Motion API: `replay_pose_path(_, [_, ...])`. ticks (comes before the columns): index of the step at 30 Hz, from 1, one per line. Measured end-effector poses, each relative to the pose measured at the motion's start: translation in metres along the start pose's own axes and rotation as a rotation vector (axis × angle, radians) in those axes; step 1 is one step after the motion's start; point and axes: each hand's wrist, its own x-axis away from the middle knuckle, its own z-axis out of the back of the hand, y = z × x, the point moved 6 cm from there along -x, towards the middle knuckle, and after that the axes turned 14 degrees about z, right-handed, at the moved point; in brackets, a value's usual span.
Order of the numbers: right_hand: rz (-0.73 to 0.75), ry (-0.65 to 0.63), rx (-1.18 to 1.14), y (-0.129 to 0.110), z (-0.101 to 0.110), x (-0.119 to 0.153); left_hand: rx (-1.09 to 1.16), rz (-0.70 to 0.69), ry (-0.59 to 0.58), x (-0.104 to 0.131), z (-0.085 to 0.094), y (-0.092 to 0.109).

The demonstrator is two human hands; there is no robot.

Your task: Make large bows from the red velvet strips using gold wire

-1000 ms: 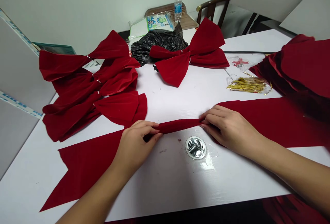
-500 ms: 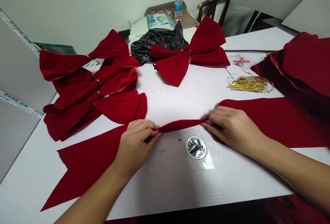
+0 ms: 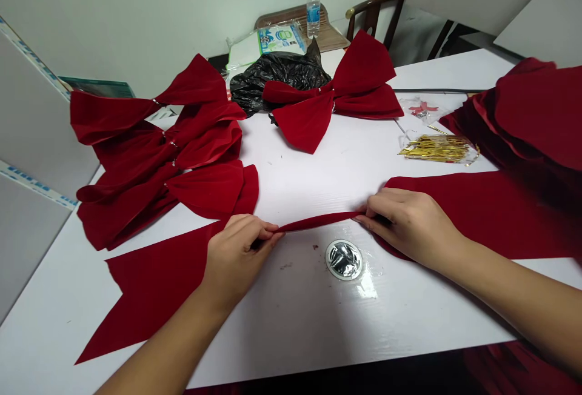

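Observation:
A long red velvet strip (image 3: 168,286) lies across the white table, its notched end at the lower left. My left hand (image 3: 240,249) pinches it left of centre, my right hand (image 3: 404,225) right of centre. Between the two pinches the fabric is gathered into a narrow, taut band. Beyond my right hand the strip spreads wide and flat. Finished-looking red bows (image 3: 159,146) with twisted ties lie in a heap at the left, and more red bow loops (image 3: 336,92) rest at the back.
A bag of gold twist ties (image 3: 436,148) lies right of centre, near a pile of red fabric (image 3: 541,116). A round metal-rimmed disc (image 3: 344,260) is set in the white table (image 3: 295,334). Behind are a black plastic bag (image 3: 277,74) and a water bottle (image 3: 313,4).
The strip's notched left end has shifted slightly right and up. The gathered band between my hands looks narrower. Both hands keep their pinch.

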Motion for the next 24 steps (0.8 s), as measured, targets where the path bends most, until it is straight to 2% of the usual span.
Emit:
replay_pose_path(3, [0.012, 0.02, -0.014, 0.0, 0.0, 0.0, -0.047, 0.014, -0.027, 0.0, -0.002, 0.0])
replay_pose_path(6, [0.085, 0.023, -0.012, -0.002, -0.001, -0.001, -0.143, 0.048, -0.082, -0.001, -0.007, -0.003])
replay_pose_path(9, [0.152, -0.003, 0.032, -0.005, -0.002, -0.003, -0.187, -0.044, -0.178, -0.001, -0.015, 0.001])
replay_pose_path(12, [0.142, -0.039, 0.018, -0.004, -0.004, -0.004, -0.214, -0.101, -0.265, -0.004, -0.023, 0.007])
replay_pose_path(16, [0.1, -0.075, -0.034, -0.003, -0.005, -0.007, -0.279, -0.083, -0.365, -0.009, -0.037, 0.018])
replay_pose_path(20, [0.086, -0.115, -0.05, -0.004, -0.006, -0.008, -0.328, -0.092, -0.35, -0.014, -0.051, 0.034])
replay_pose_path(24, [0.052, -0.137, -0.081, -0.001, -0.008, -0.007, -0.276, -0.122, -0.3, -0.019, -0.058, 0.043])
